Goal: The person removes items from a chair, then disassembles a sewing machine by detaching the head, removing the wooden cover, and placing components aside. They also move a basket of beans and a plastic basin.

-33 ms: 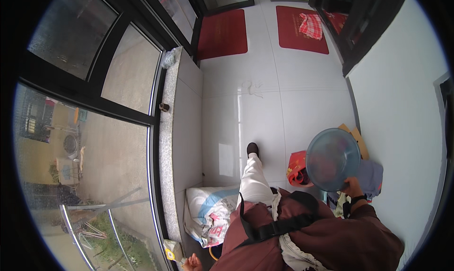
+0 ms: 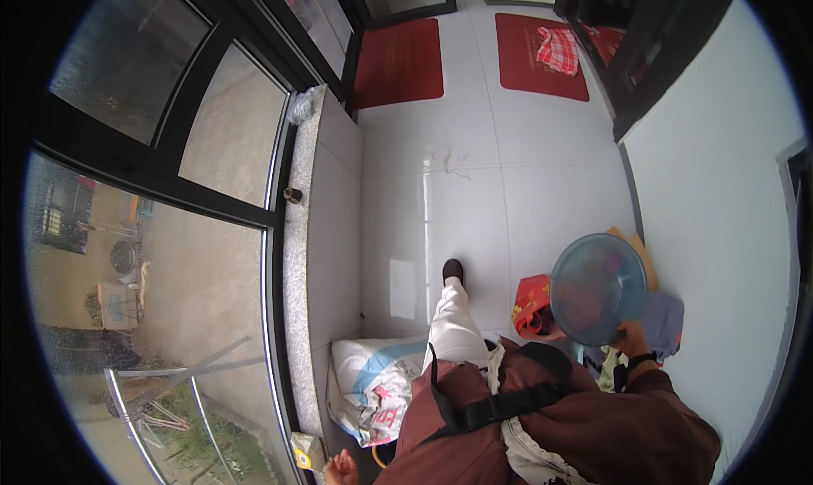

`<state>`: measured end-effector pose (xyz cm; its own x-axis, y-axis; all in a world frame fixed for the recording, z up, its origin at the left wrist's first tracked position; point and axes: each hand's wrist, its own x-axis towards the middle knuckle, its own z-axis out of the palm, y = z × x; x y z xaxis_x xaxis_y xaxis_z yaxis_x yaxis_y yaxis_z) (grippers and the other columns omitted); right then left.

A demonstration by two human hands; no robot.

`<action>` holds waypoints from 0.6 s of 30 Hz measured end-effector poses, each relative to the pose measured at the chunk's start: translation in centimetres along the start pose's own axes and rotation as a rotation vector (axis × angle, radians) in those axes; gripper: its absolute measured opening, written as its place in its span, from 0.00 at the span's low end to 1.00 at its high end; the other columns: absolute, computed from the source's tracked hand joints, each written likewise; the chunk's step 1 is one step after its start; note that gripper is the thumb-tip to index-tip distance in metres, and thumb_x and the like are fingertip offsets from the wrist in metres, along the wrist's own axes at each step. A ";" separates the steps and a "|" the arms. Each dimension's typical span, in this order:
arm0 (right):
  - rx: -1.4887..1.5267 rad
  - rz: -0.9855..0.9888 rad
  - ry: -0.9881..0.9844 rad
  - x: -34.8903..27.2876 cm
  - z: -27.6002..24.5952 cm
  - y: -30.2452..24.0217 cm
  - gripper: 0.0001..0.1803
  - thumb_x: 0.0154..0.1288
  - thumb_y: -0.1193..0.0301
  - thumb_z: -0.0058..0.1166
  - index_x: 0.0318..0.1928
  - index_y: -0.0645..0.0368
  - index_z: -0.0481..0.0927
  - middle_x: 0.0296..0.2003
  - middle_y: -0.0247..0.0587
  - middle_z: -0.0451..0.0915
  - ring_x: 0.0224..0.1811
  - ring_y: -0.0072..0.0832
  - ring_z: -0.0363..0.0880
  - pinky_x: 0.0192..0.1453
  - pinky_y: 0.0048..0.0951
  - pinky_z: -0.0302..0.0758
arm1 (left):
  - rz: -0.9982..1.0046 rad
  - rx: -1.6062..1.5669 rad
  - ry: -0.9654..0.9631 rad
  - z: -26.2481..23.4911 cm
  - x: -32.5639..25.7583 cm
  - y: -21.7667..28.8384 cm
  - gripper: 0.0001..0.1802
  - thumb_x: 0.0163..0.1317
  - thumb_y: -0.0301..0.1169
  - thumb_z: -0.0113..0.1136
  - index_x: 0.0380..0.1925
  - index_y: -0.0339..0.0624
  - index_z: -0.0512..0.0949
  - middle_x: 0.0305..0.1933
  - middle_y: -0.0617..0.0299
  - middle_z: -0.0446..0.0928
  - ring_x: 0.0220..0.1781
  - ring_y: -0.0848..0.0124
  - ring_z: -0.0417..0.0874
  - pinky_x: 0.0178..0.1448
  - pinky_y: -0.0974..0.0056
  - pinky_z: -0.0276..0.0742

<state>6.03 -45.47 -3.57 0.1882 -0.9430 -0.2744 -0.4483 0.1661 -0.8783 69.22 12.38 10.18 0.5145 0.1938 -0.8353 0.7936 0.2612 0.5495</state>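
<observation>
Gripping the blue basin (image 2: 597,287) by its lower rim, the right hand (image 2: 631,339) has its fingers clamped on the edge, basin tilted up just above the hand. A red bag (image 2: 531,306) sits on the floor (image 2: 508,188) just left of the basin, blue cloth (image 2: 662,322) just right of the hand. Down low, the left hand (image 2: 341,467) hangs loose, fingers apart, holding nothing, a white sack (image 2: 373,383) just above it.
</observation>
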 end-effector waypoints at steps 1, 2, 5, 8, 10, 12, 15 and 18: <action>0.305 0.289 0.038 0.7 -0.1 -0.7 0.24 0.39 0.72 0.69 0.40 0.56 0.72 0.35 0.42 0.75 0.37 0.43 0.79 0.38 0.42 0.78 | -0.011 0.002 -0.021 2.0 1.2 0.2 0.11 0.60 0.40 0.59 0.35 0.45 0.78 0.39 0.58 0.82 0.48 0.58 0.83 0.44 0.54 0.79; 0.558 0.617 0.129 2.3 -0.2 -1.6 0.20 0.45 0.73 0.66 0.39 0.57 0.71 0.34 0.42 0.75 0.36 0.43 0.79 0.37 0.44 0.79 | -0.019 -0.003 -0.046 3.9 2.1 0.6 0.12 0.60 0.41 0.60 0.34 0.45 0.78 0.38 0.58 0.82 0.47 0.58 0.84 0.44 0.54 0.80; 0.647 0.882 0.180 7.1 -0.3 -5.8 0.16 0.46 0.70 0.50 0.40 0.59 0.71 0.35 0.49 0.73 0.28 0.51 0.74 0.34 0.61 0.76 | -0.060 0.011 -0.147 10.0 3.5 1.3 0.14 0.64 0.43 0.56 0.33 0.45 0.78 0.37 0.57 0.83 0.46 0.57 0.85 0.42 0.51 0.80; 0.463 0.961 0.195 12.2 0.6 -10.7 0.18 0.46 0.69 0.50 0.41 0.59 0.71 0.35 0.48 0.73 0.34 0.53 0.76 0.37 0.61 0.74 | 0.076 0.038 -0.229 14.1 2.5 1.9 0.13 0.65 0.41 0.54 0.36 0.43 0.73 0.42 0.53 0.80 0.46 0.56 0.84 0.43 0.52 0.80; 0.475 0.969 0.149 15.2 2.6 -13.4 0.18 0.47 0.68 0.53 0.41 0.59 0.71 0.35 0.48 0.75 0.36 0.52 0.77 0.39 0.59 0.75 | -0.067 0.074 -0.048 16.7 4.1 4.2 0.13 0.66 0.40 0.52 0.41 0.42 0.70 0.46 0.52 0.78 0.47 0.55 0.83 0.44 0.53 0.80; 0.617 0.932 0.047 16.9 4.4 -16.0 0.19 0.47 0.69 0.58 0.41 0.58 0.72 0.36 0.48 0.76 0.36 0.51 0.77 0.41 0.55 0.76 | -0.075 0.073 0.051 19.4 6.0 5.5 0.14 0.66 0.38 0.49 0.43 0.40 0.68 0.48 0.50 0.76 0.47 0.55 0.82 0.45 0.53 0.80; -0.520 -0.280 -0.243 17.6 6.5 -19.1 0.23 0.43 0.71 0.68 0.41 0.57 0.73 0.36 0.48 0.79 0.36 0.50 0.79 0.42 0.45 0.77 | -0.055 0.165 0.086 25.1 7.2 7.5 0.14 0.67 0.37 0.48 0.44 0.39 0.68 0.48 0.50 0.76 0.47 0.56 0.82 0.45 0.53 0.80; -0.632 -0.284 -0.213 18.5 6.7 -21.5 0.27 0.36 0.74 0.74 0.40 0.57 0.75 0.36 0.49 0.80 0.38 0.50 0.79 0.41 0.40 0.77 | 0.018 0.262 0.036 34.0 6.0 9.4 0.12 0.66 0.37 0.51 0.40 0.39 0.72 0.42 0.52 0.79 0.45 0.56 0.84 0.45 0.54 0.80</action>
<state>25.02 -64.58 7.63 0.5101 -0.8374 -0.1962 -0.7642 -0.3366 -0.5502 90.79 -16.17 9.63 0.5213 0.2314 -0.8214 0.8438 0.0045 0.5367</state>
